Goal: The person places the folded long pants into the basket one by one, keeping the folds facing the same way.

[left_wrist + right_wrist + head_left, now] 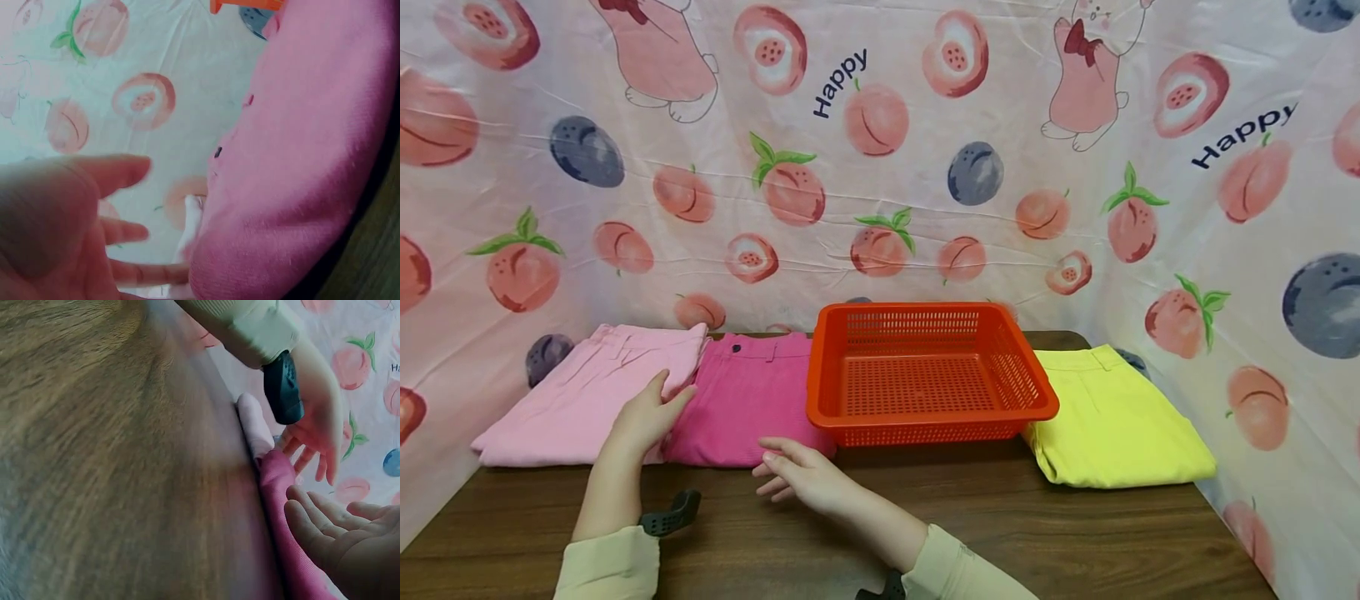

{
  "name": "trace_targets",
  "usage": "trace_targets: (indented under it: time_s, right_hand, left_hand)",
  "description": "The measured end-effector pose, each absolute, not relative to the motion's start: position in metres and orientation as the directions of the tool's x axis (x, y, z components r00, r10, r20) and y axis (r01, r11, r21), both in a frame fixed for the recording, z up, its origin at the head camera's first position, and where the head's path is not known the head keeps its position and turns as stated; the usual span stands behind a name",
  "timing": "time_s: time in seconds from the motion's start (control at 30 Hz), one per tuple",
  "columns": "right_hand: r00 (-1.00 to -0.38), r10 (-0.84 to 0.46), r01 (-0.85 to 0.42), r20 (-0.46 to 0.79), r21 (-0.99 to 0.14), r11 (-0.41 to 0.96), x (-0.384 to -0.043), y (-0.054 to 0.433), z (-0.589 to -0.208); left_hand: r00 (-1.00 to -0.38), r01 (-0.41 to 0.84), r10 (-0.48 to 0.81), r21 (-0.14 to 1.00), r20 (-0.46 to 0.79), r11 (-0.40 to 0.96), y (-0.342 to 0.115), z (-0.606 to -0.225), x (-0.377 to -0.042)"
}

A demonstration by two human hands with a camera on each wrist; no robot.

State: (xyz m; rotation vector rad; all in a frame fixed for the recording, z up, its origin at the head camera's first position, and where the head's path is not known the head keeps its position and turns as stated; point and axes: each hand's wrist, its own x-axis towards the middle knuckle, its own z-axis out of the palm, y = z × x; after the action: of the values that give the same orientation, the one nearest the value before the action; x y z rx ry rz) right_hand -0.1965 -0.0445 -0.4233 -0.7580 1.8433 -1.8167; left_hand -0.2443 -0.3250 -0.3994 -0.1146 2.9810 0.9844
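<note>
My left hand [649, 417] hovers where a folded pair of light pink trousers [576, 400] meets a folded magenta pair [748, 400], thumb spread from the fingers. In the left wrist view its extended fingers [150, 273] reach up to the edge of the magenta trousers [300, 156]. My right hand [808, 479] is at the front right corner of the magenta pair, fingers loosely extended and holding nothing. Both hands show in the right wrist view, the right hand [350, 540] palm up beside the magenta fold, the left hand [315, 425] beyond it.
An orange-red plastic basket [932, 414] with perforated walls stands in the middle, its left side against the magenta trousers. Folded yellow trousers [1112, 425] lie right of it. Everything sits on a dark wooden table [760, 542], with a peach-print cloth [700, 150] hanging behind.
</note>
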Motion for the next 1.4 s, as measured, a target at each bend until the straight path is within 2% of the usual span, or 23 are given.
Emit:
trace_targets:
  time_s: [0.17,0.43,0.77,1.03,1.3,1.4]
  right_hand:
    - [-0.749,-0.663,0.013,0.011,-0.999,-0.032,-0.200,-0.045,-0.429]
    - [-0.745,-0.658,0.199,-0.112,-0.978,-0.059,-0.202,-0.054,-0.438]
    - [-0.740,-0.662,0.341,-0.118,-0.914,-0.219,-0.205,-0.067,-0.444]
    - [-0.740,-0.659,0.475,-0.131,-0.796,-0.376,-0.210,-0.069,-0.449]
    - [-0.764,-0.622,0.527,-0.168,-0.718,-0.453,-0.211,-0.079,-0.454]
    - [-0.773,-0.610,0.536,-0.176,-0.696,-0.478,-0.211,-0.083,-0.455]
  left_hand:
    - [-0.993,-0.095,-0.038,0.577,-0.111,0.811,-0.320,-0.393,-0.242]
    - [-0.991,-0.078,0.004,0.612,-0.131,0.787,-0.313,-0.393,-0.241]
    - [-0.990,-0.079,0.017,0.644,-0.142,0.761,-0.310,-0.392,-0.241]
    - [-0.989,-0.121,-0.026,0.676,-0.149,0.727,-0.310,-0.390,-0.240]
    - [-0.995,-0.064,0.009,0.734,-0.095,0.676,-0.310,-0.396,-0.237]
    - [-0.994,-0.075,0.010,0.741,-0.110,0.667,-0.310,-0.401,-0.239]
